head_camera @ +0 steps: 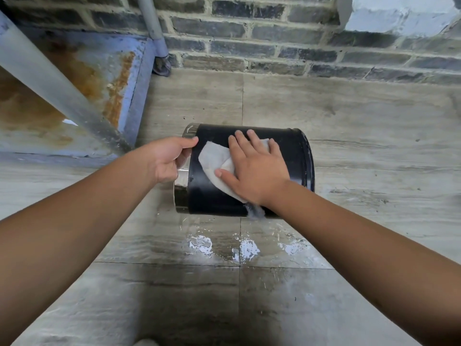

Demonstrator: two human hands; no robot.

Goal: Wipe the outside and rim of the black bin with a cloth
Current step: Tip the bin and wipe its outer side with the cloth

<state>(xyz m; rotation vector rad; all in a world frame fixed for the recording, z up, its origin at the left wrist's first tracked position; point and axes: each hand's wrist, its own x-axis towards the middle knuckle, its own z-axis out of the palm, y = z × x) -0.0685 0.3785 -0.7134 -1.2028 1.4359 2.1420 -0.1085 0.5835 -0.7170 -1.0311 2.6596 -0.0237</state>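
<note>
The black bin (214, 196) lies on its side on the tiled floor, its shiny metal rim (180, 188) pointing left and its base to the right. My left hand (169, 158) grips that rim at the top left, thumb over the edge. My right hand (252, 168) lies flat on the bin's upper side, fingers spread, pressing a pale grey cloth (214, 158) against the black surface. Part of the cloth sticks out left of the palm and a frayed end hangs below the wrist. The bin's opening is hidden from me.
Wet patches (239, 248) shine on the floor tiles just in front of the bin. A dark brick wall (274, 46) runs behind. A grey pipe (62, 91) slants across the left, over a rust-stained blue ledge (112, 78); another pipe (154, 33) stands in the corner.
</note>
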